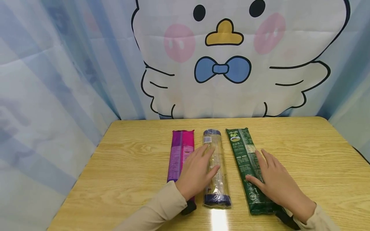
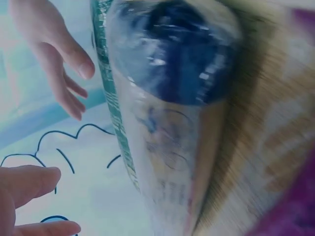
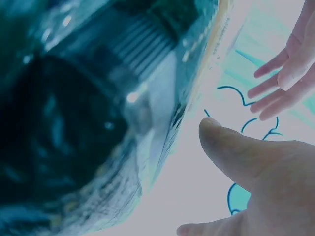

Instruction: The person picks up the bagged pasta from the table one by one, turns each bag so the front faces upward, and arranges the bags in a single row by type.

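While the left hand and right hand are spread, gripping nothing, the clear packet runs lengthwise forward beneath the left, the nearer one.

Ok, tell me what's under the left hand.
In the head view, the left hand overlaps the clear packet and the purple packet. Both show around it; surfaces directly beneath are covered, contact unclear.

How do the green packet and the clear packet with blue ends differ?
The green packet is mostly dark green; the clear packet is largely see-through, with blue ends. In the head view, the green packet lies at more of a slant than the clear packet. Both are long and lie on the wood-grained table.
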